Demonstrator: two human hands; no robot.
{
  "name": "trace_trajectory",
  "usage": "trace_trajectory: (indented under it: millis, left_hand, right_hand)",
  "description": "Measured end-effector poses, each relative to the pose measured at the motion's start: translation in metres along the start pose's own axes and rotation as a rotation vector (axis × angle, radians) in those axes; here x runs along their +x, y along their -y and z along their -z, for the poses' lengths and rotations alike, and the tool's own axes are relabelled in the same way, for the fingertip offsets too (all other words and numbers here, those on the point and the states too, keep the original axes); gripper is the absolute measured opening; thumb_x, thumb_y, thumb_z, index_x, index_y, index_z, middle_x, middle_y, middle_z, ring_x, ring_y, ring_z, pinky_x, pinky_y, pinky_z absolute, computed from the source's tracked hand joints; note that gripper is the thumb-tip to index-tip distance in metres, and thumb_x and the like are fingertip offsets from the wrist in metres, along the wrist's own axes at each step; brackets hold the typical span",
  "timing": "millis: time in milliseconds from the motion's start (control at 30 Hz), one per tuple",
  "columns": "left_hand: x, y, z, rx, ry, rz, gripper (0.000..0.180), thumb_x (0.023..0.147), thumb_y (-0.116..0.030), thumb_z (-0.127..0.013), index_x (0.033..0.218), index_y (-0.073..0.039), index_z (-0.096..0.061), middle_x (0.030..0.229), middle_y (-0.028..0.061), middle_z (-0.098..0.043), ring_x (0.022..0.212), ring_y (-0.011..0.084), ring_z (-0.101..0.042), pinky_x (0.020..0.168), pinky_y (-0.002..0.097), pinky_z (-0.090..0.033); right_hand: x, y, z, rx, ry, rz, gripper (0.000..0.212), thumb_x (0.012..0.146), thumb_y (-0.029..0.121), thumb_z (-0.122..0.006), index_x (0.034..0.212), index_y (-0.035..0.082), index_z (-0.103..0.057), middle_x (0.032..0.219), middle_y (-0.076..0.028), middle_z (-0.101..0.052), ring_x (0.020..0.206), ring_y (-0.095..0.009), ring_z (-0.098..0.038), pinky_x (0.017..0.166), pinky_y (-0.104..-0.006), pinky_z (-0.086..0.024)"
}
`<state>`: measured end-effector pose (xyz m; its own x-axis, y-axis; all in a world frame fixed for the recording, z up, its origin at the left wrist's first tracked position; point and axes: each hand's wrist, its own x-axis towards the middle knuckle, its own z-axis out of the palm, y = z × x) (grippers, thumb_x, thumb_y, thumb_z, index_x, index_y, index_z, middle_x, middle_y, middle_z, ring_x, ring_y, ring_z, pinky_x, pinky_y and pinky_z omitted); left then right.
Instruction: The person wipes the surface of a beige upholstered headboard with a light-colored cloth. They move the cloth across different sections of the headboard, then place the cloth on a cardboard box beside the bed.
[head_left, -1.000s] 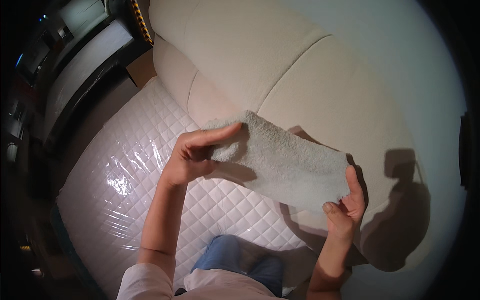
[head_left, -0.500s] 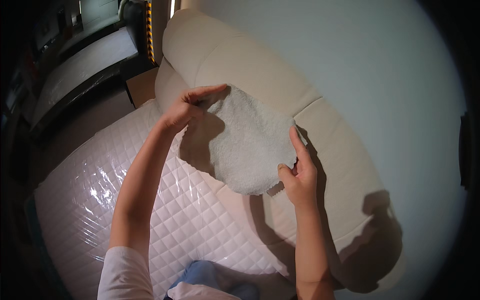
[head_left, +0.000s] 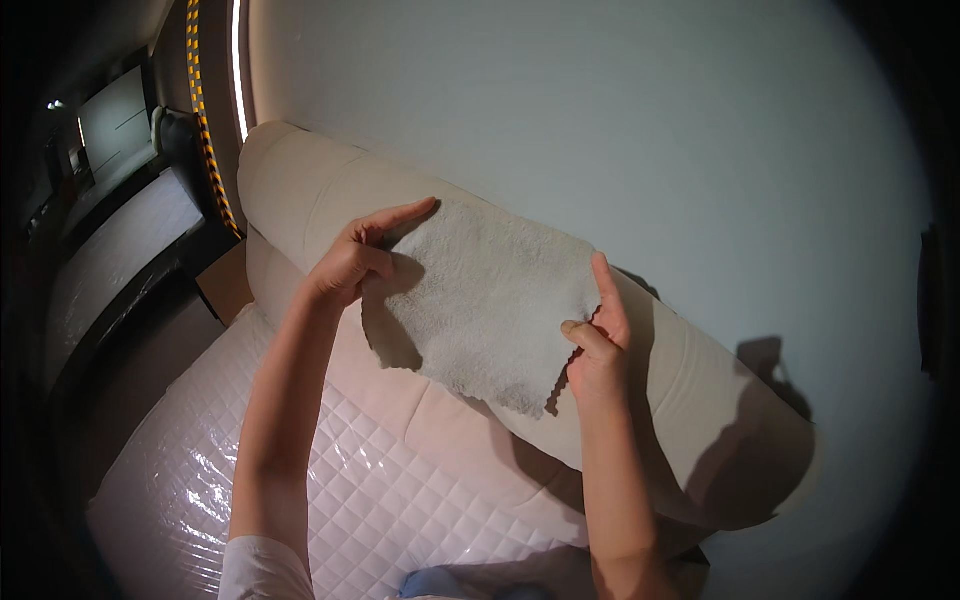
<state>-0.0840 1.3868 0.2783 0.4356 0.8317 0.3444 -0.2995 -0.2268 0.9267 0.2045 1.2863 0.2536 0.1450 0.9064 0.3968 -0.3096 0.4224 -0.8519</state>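
Observation:
A pale grey, fuzzy cloth [head_left: 490, 300] with a scalloped edge is stretched between my two hands. My left hand [head_left: 362, 250] grips its upper left part between thumb and fingers, the index finger pointing along the top edge. On the other side my right hand [head_left: 598, 340] pinches the right edge, thumb in front and fingers behind. The cloth is held up before a padded beige headboard [head_left: 330, 185], covering part of it. From this view I cannot tell whether the cloth touches the headboard.
Below lies a white quilted mattress [head_left: 400, 480] under shiny clear plastic. Behind the headboard rises a pale blue-grey wall [head_left: 700, 180]. At the far left are a yellow-and-black striped strip [head_left: 207, 130], a brown board [head_left: 226, 283] and another plastic-wrapped bed [head_left: 135, 240].
The view has tilted up, showing more wall and the headboard's top. The cloth is spread flatter and wider, its lower edge hanging more open. Both hands keep their hold.

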Motion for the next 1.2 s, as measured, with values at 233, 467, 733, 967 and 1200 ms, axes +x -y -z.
trace_trajectory:
  millis: [233, 467, 733, 967, 1200]
  left_hand:
    - [-0.006, -0.007, -0.07, -0.192, 0.171, 0.002, 0.096, 0.037, 0.002, -0.049, 0.134, 0.005, -0.049, 0.142, 0.0107, -0.047, 0.136, 0.0215, -0.037, 0.112, 0.0264, -0.026]
    - [0.013, 0.02, -0.134, -0.139, 0.1, 0.058, 0.095, 0.038, -0.001, -0.05, 0.133, 0.005, -0.05, 0.144, 0.0105, -0.045, 0.138, 0.0212, -0.035, 0.112, 0.0256, -0.024]
    - [-0.003, 0.08, -0.171, -0.574, 0.214, 0.221, 0.097, 0.04, 0.008, -0.044, 0.137, 0.005, -0.043, 0.139, 0.017, -0.048, 0.124, 0.0235, -0.051, 0.095, 0.0228, -0.044]
    - [-0.006, 0.049, -0.243, -0.534, 0.375, 0.131, 0.096, 0.041, 0.007, -0.045, 0.137, 0.006, -0.044, 0.144, 0.0154, -0.043, 0.132, 0.0234, -0.043, 0.102, 0.0262, -0.038]
    - [0.03, 0.1, -0.318, -0.358, 0.437, 0.339, 0.09, 0.049, 0.009, -0.045, 0.138, -0.003, -0.048, 0.089, 0.001, -0.06, 0.052, 0.0074, -0.035, 0.052, 0.0212, -0.036]
  right_hand:
    - [-0.055, 0.039, 0.033, -0.044, 0.086, 0.008, 0.093, 0.071, -0.013, -0.054, 0.152, 0.007, -0.012, 0.127, -0.005, -0.047, 0.07, -0.006, -0.048, 0.066, -0.0222, -0.044]
    - [-0.076, 0.05, 0.083, -0.868, -0.234, 0.349, 0.075, 0.079, -0.008, -0.048, 0.149, 0.004, -0.023, 0.103, -0.017, -0.058, 0.063, -0.011, -0.046, 0.058, -0.0254, -0.042]
    - [-0.129, 0.043, 0.133, -0.602, -0.296, 0.264, 0.073, 0.076, -0.006, -0.052, 0.146, 0.003, -0.031, 0.138, -0.019, -0.049, 0.073, -0.016, -0.051, 0.065, -0.0231, -0.043]
    - [-0.135, 0.051, 0.135, -1.073, -0.697, 0.681, 0.064, 0.086, -0.002, -0.055, 0.144, -0.005, -0.029, 0.142, -0.022, -0.042, 0.109, -0.029, -0.052, 0.093, -0.0317, -0.043]
    - [-0.166, 0.102, 0.225, -0.657, -0.828, 0.398, 0.059, 0.089, -0.004, -0.054, 0.144, 0.011, -0.04, 0.089, 0.009, -0.052, 0.058, 0.0, -0.028, 0.052, -0.0155, -0.029]
